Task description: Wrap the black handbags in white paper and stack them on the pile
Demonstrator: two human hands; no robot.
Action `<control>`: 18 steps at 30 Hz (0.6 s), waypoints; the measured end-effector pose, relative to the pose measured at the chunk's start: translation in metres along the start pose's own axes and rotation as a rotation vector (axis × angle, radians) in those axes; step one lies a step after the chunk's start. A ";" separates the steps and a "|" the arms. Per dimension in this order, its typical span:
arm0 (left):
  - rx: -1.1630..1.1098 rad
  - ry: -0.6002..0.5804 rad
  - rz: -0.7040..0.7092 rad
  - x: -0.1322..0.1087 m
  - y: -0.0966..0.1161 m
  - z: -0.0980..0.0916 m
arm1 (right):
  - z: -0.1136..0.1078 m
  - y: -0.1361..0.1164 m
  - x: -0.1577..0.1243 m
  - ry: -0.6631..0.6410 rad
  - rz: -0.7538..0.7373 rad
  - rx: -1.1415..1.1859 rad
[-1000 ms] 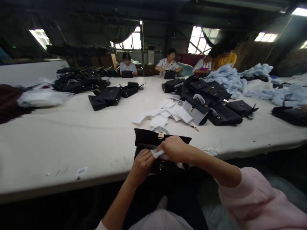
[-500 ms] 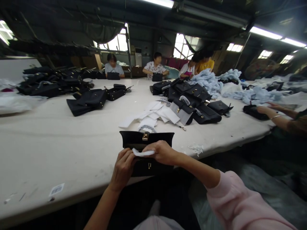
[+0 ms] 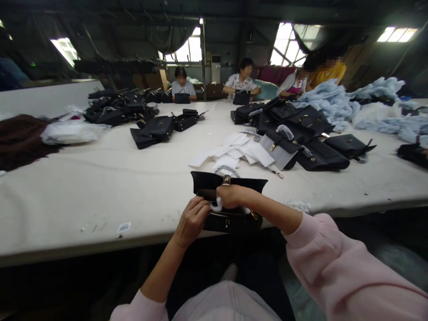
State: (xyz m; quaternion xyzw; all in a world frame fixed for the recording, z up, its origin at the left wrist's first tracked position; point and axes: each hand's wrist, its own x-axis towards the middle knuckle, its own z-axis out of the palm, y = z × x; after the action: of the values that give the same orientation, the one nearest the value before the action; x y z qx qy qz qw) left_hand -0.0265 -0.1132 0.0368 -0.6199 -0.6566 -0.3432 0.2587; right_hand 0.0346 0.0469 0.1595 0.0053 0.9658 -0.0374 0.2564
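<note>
A black handbag [image 3: 217,222] stands at the table's near edge with its flap [image 3: 247,183] raised and a gold clasp on the flap. My left hand [image 3: 193,220] is closed on the left side of the bag's mouth, fingertips at the rim. My right hand [image 3: 230,196] reaches into the opening, closed, its fingertips hidden inside. Between the two hands a folded white sheet [image 3: 217,205] shows, bent into a curve and partly down in the bag. A gold clip [image 3: 254,215] hangs at the bag's right end.
Beyond the bag lie loose white sheets [image 3: 230,149] and a pile of black handbags [image 3: 297,129]. Two more dark bags [image 3: 157,129] sit left of centre. Pale blue material [image 3: 329,102] is heaped at right. Co-workers [image 3: 242,82] sit across the table [image 3: 100,191].
My right hand has pushed down into the bag, taking the white sheet from above the opening partly inside. The camera view has turned left.
</note>
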 end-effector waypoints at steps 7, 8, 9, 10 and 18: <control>-0.057 0.023 -0.043 -0.004 0.001 0.003 | 0.021 0.012 -0.002 0.095 -0.016 0.074; -0.067 0.036 -0.049 -0.004 0.003 0.004 | 0.025 0.015 -0.003 0.105 -0.040 0.133; -0.077 0.048 -0.056 -0.003 0.004 0.005 | 0.030 0.019 -0.003 0.108 -0.079 0.214; -0.085 0.057 -0.064 -0.003 0.006 0.005 | 0.035 0.023 -0.002 0.114 -0.123 0.305; -0.083 0.033 -0.091 -0.008 0.014 0.002 | 0.044 0.025 0.013 0.155 -0.246 0.361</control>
State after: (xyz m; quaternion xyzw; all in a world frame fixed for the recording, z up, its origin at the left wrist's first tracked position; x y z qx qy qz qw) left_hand -0.0121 -0.1162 0.0312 -0.5937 -0.6649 -0.3917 0.2279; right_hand 0.0462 0.0683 0.1129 -0.0636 0.9537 -0.2400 0.1699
